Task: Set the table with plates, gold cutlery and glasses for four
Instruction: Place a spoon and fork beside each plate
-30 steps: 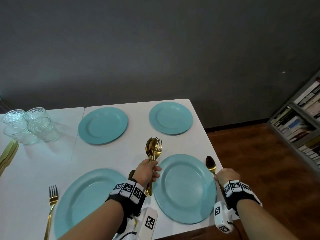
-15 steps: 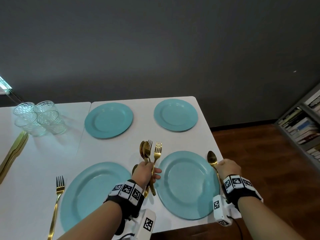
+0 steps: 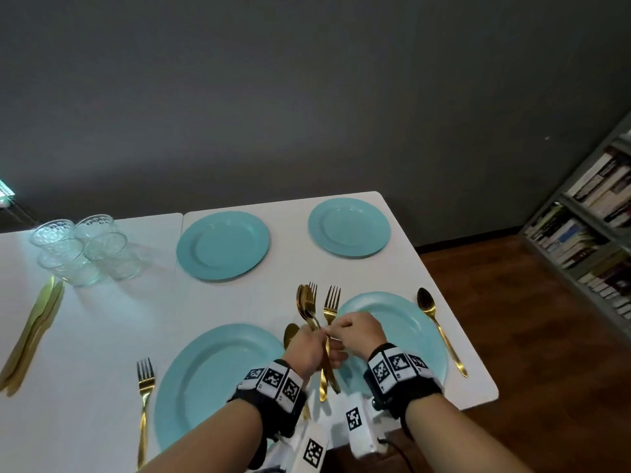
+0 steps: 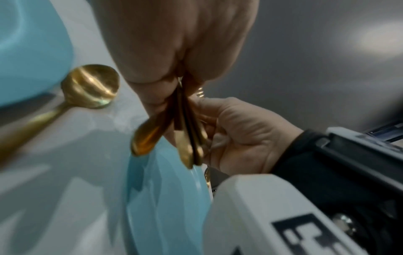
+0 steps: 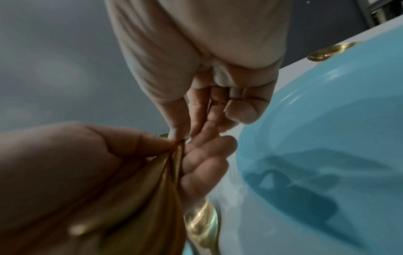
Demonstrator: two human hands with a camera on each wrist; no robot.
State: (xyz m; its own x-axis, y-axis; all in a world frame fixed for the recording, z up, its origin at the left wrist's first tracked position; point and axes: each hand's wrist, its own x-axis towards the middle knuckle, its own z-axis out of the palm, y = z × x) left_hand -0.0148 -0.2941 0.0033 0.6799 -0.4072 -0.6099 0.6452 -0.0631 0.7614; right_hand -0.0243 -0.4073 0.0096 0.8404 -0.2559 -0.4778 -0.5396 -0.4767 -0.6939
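Four teal plates lie on the white table (image 3: 112, 336): near left (image 3: 211, 380), near right (image 3: 406, 326), far left (image 3: 222, 245), far right (image 3: 349, 227). My left hand (image 3: 316, 348) grips a bundle of gold forks and spoons (image 3: 309, 303) upright between the near plates. My right hand (image 3: 336, 331) reaches across and pinches the handle of one fork (image 3: 331, 302) in that bundle. The right wrist view shows thumb and forefinger (image 5: 174, 124) closed on the gold handles (image 5: 174, 163). One gold spoon (image 3: 438, 327) lies right of the near right plate.
A gold fork (image 3: 145, 401) lies left of the near left plate, and a spoon (image 3: 290, 334) between the near plates is partly hidden by my left hand. Several glasses (image 3: 82, 250) and gold knives (image 3: 32, 332) sit at the left. A bookshelf (image 3: 594, 227) stands at the right.
My right hand let go of the spoon beside the near right plate, moved left over the plate and took hold of a fork in the bundle. My left hand stayed put.
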